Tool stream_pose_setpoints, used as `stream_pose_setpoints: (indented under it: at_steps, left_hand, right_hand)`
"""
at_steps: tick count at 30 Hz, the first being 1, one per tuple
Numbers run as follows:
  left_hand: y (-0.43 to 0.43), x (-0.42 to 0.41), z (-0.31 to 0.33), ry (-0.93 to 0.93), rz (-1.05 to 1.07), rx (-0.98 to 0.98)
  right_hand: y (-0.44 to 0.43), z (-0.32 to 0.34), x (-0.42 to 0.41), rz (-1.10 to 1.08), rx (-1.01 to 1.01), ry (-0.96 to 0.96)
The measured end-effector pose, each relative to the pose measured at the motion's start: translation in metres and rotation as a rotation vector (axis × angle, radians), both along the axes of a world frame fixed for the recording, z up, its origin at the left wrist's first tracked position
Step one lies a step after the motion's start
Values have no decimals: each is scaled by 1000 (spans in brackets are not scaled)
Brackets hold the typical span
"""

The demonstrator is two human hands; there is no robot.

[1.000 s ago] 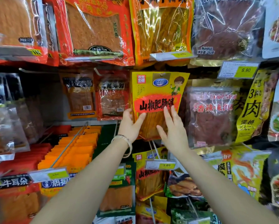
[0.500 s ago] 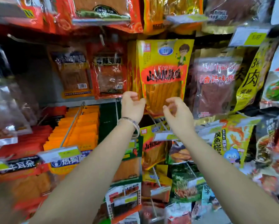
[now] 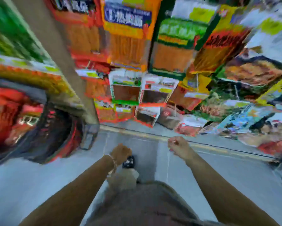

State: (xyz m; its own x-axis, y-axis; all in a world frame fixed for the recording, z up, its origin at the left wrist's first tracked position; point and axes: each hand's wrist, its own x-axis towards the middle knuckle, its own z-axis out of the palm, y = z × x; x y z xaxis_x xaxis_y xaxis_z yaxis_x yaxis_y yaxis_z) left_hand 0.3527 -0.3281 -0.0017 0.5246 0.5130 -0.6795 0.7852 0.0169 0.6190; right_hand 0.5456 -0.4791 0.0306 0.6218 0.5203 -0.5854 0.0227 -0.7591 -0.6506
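Grey floor [image 3: 39,176]: it fills the lower half of the head view, with a yellow line [image 3: 210,148] running along the foot of the rack; the whole picture is badly smeared.
Left hand [image 3: 121,152]: we see it from the back, fingers curled under into a loose fist with nothing showing in it. A bracelet [image 3: 112,162] sits at the wrist.
Right hand [image 3: 177,145]: clenched as well, knuckles forward, and we make out nothing between the fingers.
Bottom-row packets [image 3: 146,114]: these white-edged snack packets hang lowest on the rack. They are the goods nearest our hands, yet clearly apart from both.
Direction from the grip: the packets lie ahead of us and above the hands, roughly between the two arms.
Nearer hand: we judge the right hand slightly closer to the rack foot, though the difference is small.
Long axis: each packet hangs top to bottom on its hook, so a reach would meet its lower edge first.
Higher rows: an orange packet with a blue label [image 3: 128,30] and a green-framed packet [image 3: 173,51] hang well above.
Beige post [image 3: 55,46]: it stands at the left of these rows.
Below us: a dark shoe [image 3: 128,161] shows just beside the left hand in the picture.
Next move, as we judge it: either hand must uncurl and travel forward and up to a packet.
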Motion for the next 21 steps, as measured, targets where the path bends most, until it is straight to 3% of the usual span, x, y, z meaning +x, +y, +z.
stream_pose_setpoints:
  at_steps: [2,5,8,12,18,21]
  left_hand:
    - [-27,-53,-18,162,-45,-58]
    - [-83,-131,-38,296,-73,-122]
    - [-88,-171,-34,239,193,-122]
    - [-82,-222,-38,176,491,-112]
    - [-35,-303,-50,252,428,-192]
    - [15,-345,-47,255,508,-223]
  right_hand:
    - [-26,-35,-42,149,-189,155]
    - [-47,-56,-90,400,-327,194]
    - [-60,-70,-129,657,-404,227]
    - [-30,-72,-150,554,-456,226]
    - [84,-76,-182,586,-478,208]
    - [148,-78,-223,532,-429,209]
